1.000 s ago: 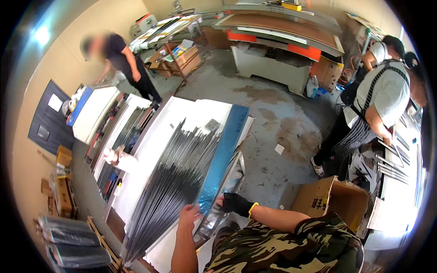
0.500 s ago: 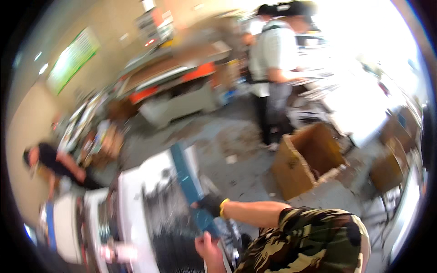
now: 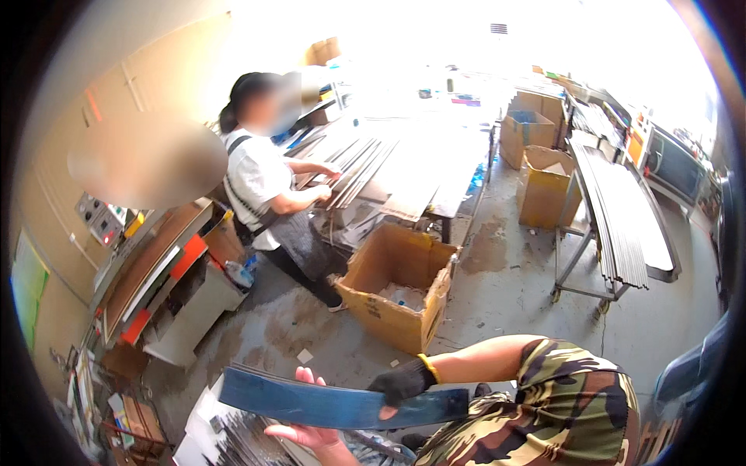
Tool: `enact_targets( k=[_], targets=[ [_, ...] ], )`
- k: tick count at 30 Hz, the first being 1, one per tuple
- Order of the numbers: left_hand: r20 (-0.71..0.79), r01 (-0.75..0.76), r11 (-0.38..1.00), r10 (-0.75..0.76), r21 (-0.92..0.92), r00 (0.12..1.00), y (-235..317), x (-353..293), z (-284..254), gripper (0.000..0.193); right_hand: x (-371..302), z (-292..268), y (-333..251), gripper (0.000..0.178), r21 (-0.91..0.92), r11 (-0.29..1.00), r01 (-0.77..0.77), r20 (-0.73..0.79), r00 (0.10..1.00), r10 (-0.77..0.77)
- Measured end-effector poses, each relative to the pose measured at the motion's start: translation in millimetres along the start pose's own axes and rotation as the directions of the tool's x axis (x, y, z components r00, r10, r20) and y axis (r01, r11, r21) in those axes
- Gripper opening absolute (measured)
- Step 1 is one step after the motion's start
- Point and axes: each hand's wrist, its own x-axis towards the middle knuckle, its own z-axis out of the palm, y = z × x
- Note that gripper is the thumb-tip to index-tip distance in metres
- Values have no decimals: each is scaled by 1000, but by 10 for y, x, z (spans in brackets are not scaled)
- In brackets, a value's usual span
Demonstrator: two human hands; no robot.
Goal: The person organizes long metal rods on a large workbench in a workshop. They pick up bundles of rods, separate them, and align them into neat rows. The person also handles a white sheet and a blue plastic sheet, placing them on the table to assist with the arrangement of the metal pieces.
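Note:
Long, flat and blue, a strip [image 3: 311, 405] stretches sideways in front of me, slightly bent; dark edges behind its far left end suggest more than one layer. My right hand [image 3: 402, 384], in a dark glove with fingertips bare and a yellow cuff, is closed on the strip right of its middle. My bare left hand [image 3: 307, 437] cradles the strip's left half from behind, with fingertips showing above it and thumb and palm below. Under the left hand, a pile of thin dark strips [image 3: 247, 441] lies on a white surface [image 3: 198, 435].
A torn open cardboard box [image 3: 388, 322] stands ahead on the floor. Beyond it a co-worker [image 3: 260, 175] handles long thin strips on a table [image 3: 423, 182]. To the right, a wheeled rack [image 3: 610, 210] carries long strips, near more boxes [image 3: 548, 186]. A machine bench [image 3: 159, 287] is at left.
My view has swung to the right. The blue strip has turned from pointing away over the pile to lying crosswise. My left hand has come up behind it; my right hand keeps its grip.

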Motion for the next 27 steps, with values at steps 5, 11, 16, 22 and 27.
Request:
enact_targets(
  k=[5, 11, 16, 22, 27],
  targets=[
    [-302, 97, 973, -159, -211, 940, -1461, 131, 241, 73, -1549, -166, 423, 64, 156, 983, -98, -182, 975, 126],
    [-205, 447, 882, -469, -148, 859, -3125, 521, 623, 67, -3151, -302, 791, 71, 292, 953, -83, -441, 873, 211],
    [-143, 635, 764, -645, -109, 751, -4197, 788, 1113, 63, -4318, -285, 960, 78, 256, 966, 36, -646, 750, 143],
    [-87, 791, 595, -803, -142, 589, -5395, 1206, 1417, 60, -5224, -90, 1115, 81, 418, 843, 337, -813, 552, 182],
    [-55, 846, 475, -877, -241, 477, -6425, 1665, 1151, 62, -5557, -479, 1167, 78, 481, 807, 342, -863, 345, 368]
  ],
)
